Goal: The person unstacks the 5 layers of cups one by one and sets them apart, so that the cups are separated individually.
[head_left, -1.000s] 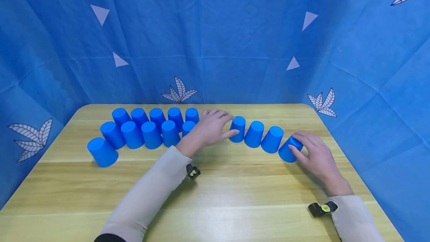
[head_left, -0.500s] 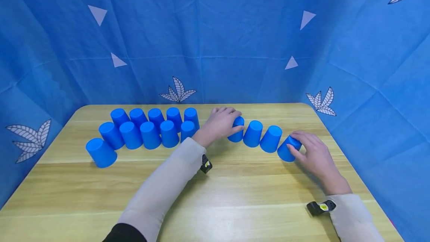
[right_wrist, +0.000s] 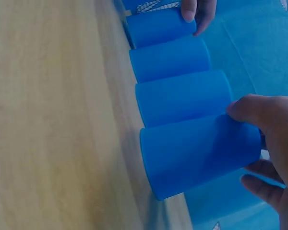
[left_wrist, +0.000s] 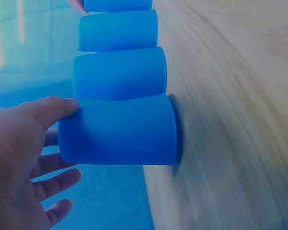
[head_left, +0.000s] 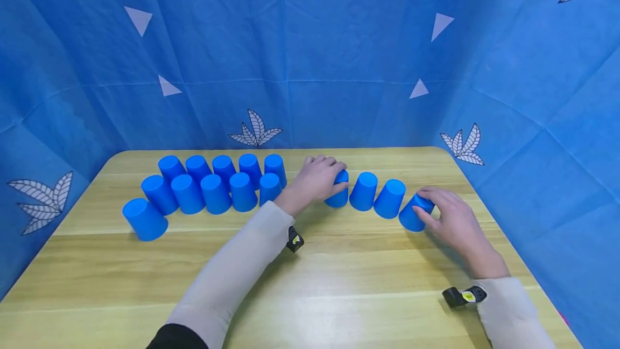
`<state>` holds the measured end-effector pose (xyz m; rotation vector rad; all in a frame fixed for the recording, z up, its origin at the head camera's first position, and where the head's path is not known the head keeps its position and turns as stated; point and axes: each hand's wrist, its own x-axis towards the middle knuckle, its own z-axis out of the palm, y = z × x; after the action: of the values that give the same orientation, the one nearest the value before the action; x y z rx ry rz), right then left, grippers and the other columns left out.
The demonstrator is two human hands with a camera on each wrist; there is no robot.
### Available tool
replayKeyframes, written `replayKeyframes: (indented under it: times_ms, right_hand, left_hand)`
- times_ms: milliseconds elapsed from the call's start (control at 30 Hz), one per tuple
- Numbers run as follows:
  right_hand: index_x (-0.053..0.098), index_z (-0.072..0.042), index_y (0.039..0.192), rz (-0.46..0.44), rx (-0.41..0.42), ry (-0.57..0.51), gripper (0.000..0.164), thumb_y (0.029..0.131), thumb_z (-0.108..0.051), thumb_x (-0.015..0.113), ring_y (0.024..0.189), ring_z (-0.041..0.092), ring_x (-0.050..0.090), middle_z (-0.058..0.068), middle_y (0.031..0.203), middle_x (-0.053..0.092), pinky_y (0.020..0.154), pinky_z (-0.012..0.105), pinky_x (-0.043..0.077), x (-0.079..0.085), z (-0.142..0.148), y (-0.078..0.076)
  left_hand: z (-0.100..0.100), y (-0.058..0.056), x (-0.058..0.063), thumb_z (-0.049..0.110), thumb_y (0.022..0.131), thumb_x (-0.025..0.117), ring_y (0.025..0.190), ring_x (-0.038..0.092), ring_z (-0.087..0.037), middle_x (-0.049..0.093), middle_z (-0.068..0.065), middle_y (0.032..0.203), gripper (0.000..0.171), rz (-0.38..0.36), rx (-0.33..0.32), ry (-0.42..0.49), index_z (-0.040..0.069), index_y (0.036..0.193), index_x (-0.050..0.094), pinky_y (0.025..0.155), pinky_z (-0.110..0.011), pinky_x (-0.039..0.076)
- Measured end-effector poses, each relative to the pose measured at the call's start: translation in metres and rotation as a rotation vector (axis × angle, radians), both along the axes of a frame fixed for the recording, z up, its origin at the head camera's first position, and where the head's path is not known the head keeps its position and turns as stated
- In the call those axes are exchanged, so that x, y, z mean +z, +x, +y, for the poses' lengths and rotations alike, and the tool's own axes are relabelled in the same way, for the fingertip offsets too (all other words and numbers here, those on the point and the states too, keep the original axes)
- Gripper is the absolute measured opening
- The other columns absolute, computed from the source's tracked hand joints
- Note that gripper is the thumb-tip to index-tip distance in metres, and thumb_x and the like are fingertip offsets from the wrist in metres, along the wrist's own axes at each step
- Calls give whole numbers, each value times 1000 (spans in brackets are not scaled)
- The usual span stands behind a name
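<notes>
On the right half of the table [head_left: 329, 306], several blue plastic cups stand upside down in a slanting row. My left hand [head_left: 316, 179] grips the row's leftmost cup [left_wrist: 120, 132] near its closed end, thumb on one side and fingers on the other. My right hand [head_left: 455, 222] holds the rightmost cup [right_wrist: 197, 153], also by its upper part. Between these two stand a middle cup [head_left: 364, 192] and another middle cup [head_left: 389, 199], side by side. In the left wrist view, the gripped cup's rim is close over the wood, with a dark shadow beside it.
To the left, several more upturned blue cups form a back row [head_left: 224, 168] and a front row [head_left: 216, 195]. One cup [head_left: 145, 220] stands nearer at the far left. A blue patterned curtain [head_left: 310, 58] encloses the table's back and sides.
My left hand has moved right from beside the left group and taken hold of the row's leftmost cup, which has shifted slightly nearer. My right hand keeps its grip almost unmoved.
</notes>
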<state>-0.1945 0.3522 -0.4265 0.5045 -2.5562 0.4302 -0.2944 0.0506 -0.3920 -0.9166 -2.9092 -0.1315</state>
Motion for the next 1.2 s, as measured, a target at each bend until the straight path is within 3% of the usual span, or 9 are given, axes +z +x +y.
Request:
replayKeyframes:
  times_ms: [333, 500, 833, 1200]
  right_hand:
    - [67, 2, 113, 8, 2, 7, 38, 80, -12, 80, 108, 43, 58, 22, 115, 65, 90, 59, 45, 4, -1, 0]
    - [65, 1, 115, -7, -12, -4, 39, 81, -12, 80, 108, 43, 58, 22, 114, 64, 89, 60, 45, 4, -1, 1]
    - [64, 0, 117, -26, -10, -23, 40, 81, -12, 79, 108, 43, 58, 21, 114, 64, 88, 60, 45, 3, -2, 1]
    - [65, -1, 117, -34, -13, -35, 39, 81, -11, 79, 109, 44, 57, 22, 115, 64, 88, 61, 45, 3, -3, 1]
  left_hand:
    - [-28, 31, 16, 52, 96, 55, 124, 49, -24, 58, -3, 132, 52, 77, -85, 56, 20, 138, 56, 102, -50, 36]
    - [-45, 48, 23, 52, 95, 56, 127, 47, -25, 58, -3, 133, 54, 86, -81, 59, 20, 138, 56, 104, -51, 36]
    - [-87, 75, 14, 47, 92, 64, 119, 53, -26, 63, -4, 123, 48, 166, -107, 156, 17, 129, 63, 98, -49, 38]
    - [-141, 100, 11, 42, 90, 67, 118, 53, -28, 64, -6, 123, 47, 226, -59, 180, 14, 127, 65, 97, -50, 38]
